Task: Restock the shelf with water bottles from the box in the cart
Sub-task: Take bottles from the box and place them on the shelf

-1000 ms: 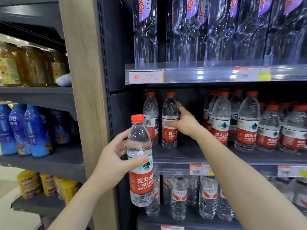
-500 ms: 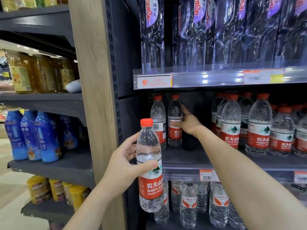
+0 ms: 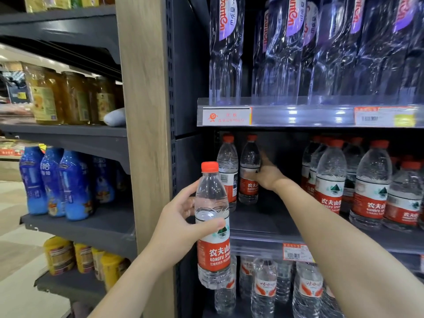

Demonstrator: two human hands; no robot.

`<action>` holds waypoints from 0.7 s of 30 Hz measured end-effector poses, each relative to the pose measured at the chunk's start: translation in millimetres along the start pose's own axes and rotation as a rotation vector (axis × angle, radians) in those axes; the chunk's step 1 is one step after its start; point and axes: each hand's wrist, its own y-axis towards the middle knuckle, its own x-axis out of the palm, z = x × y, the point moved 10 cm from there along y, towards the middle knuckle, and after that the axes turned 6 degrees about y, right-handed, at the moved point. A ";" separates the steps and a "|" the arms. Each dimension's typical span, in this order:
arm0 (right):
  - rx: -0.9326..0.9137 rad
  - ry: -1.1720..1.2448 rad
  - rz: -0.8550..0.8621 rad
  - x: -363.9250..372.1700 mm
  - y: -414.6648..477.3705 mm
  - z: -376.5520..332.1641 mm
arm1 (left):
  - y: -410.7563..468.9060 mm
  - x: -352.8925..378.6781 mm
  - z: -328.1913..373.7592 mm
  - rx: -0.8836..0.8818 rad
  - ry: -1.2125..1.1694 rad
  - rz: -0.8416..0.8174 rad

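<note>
My left hand grips a red-capped water bottle with a red and white label, upright in front of the shelf's left edge. My right hand reaches deep into the middle shelf and holds a second water bottle that stands at the back, beside another bottle against the left wall. Its fingers wrap the bottle's right side. Further right stands a group of the same red-label bottles. The cart and box are out of view.
Tall clear bottles with purple labels fill the shelf above. Smaller water bottles stand on the shelf below. A wooden upright divides off the left shelving with blue bottles, jars and yellow tins.
My right hand has pushed its bottle further back on the shelf. The left hand with its bottle has stayed roughly in place while the camera moved closer.
</note>
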 end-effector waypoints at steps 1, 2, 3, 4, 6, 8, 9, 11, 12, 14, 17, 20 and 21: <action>0.040 -0.050 0.026 -4.1 -7.4 -3.0 | 2.6 0.1 3.0 0.001 -0.001 -0.001; 0.075 -0.110 0.090 -13.3 -17.1 -8.8 | 5.0 0.0 6.8 0.007 -0.001 -0.003; 0.101 -0.177 0.177 -25.5 -28.7 -14.4 | 7.3 0.3 11.1 0.014 -0.004 -0.004; 0.107 -0.214 0.255 -36.0 -44.5 -23.1 | 9.8 0.6 15.4 0.021 -0.011 -0.004; 0.037 -0.175 0.308 -39.6 -80.9 -46.8 | 16.4 1.6 23.2 0.025 -0.035 0.004; -0.047 -0.092 0.202 -22.4 -115.6 -66.2 | 25.9 3.8 26.3 0.012 -0.065 0.019; -0.066 -0.035 0.085 -6.3 -132.0 -73.6 | 31.4 3.9 25.1 -0.008 -0.085 0.040; -0.084 0.076 -0.196 29.4 -164.0 -89.4 | 42.4 3.8 19.6 -0.053 -0.110 0.083; -0.095 0.125 -0.296 42.9 -175.0 -94.6 | 46.8 4.4 16.1 -0.072 -0.117 0.093; -0.158 0.192 -0.324 53.3 -182.4 -100.3 | 54.8 5.9 10.0 -0.091 -0.117 0.097; -0.213 0.232 -0.206 57.8 -179.6 -101.5 | 63.4 5.7 6.5 -0.086 -0.086 0.080; -0.186 0.276 -0.131 62.9 -167.2 -88.8 | 71.4 5.1 8.2 -0.052 -0.011 0.070; -0.175 0.285 -0.093 60.8 -162.9 -85.9 | 72.9 5.3 9.8 -0.034 0.016 0.074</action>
